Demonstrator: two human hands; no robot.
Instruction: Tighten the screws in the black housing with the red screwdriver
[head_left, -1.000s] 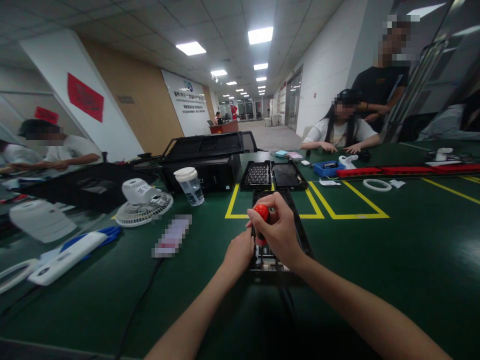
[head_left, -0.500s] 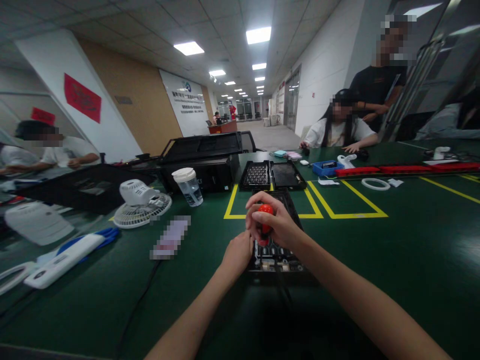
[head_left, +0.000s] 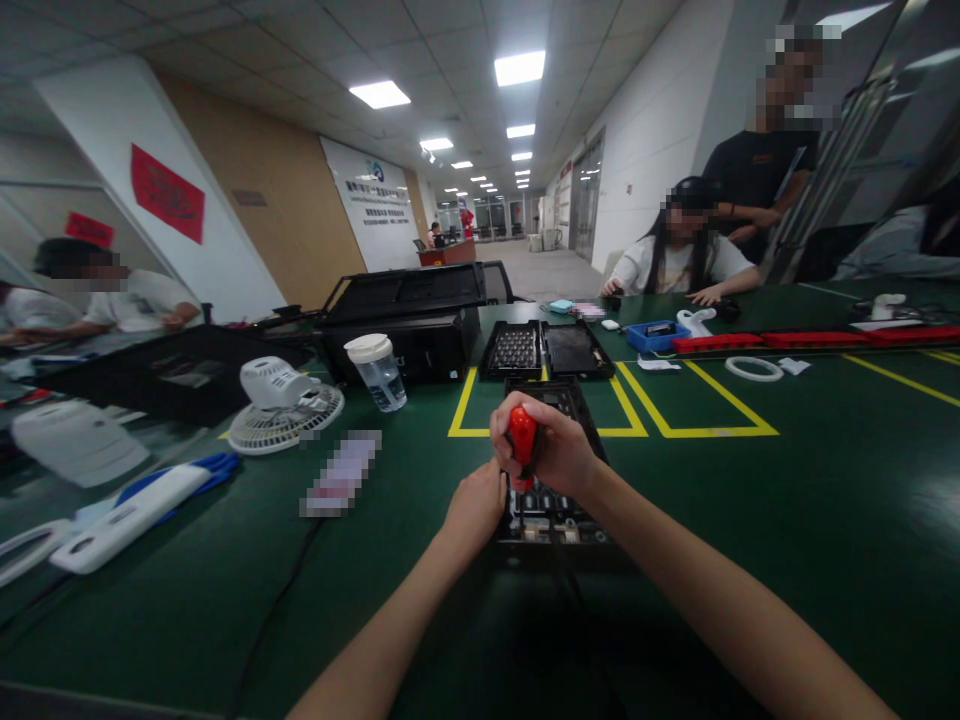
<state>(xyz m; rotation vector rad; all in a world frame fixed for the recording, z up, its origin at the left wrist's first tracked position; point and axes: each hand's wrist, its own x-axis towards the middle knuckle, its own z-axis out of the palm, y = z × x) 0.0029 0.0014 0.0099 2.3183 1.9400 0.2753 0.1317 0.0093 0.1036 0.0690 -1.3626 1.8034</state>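
Observation:
A black open case (head_left: 551,552) lies on the green table in front of me, with a honeycomb-like inside and connectors along its near edge. Over it, my right hand (head_left: 561,447) is wrapped round the red and black handle of a screwdriver (head_left: 522,432), held roughly upright. Its tip is hidden by the handle and my fingers. My left hand (head_left: 478,505) grips the left edge of the case with curled fingers, just below the screwdriver; its fingertips are partly out of sight. A dark cable runs from the near side of the case toward me.
Beyond the case lies another open black case (head_left: 514,350) within yellow tape lines. On the left are a lidded plastic cup (head_left: 377,375), a white fan (head_left: 285,415), a blurred phone (head_left: 345,475) and a black box (head_left: 405,345). A blue tray (head_left: 652,336) stands at the right; people sit around.
My right hand has closed more fully round the red handle, which has tilted and shifted slightly left. My left hand stays at the edge of the case.

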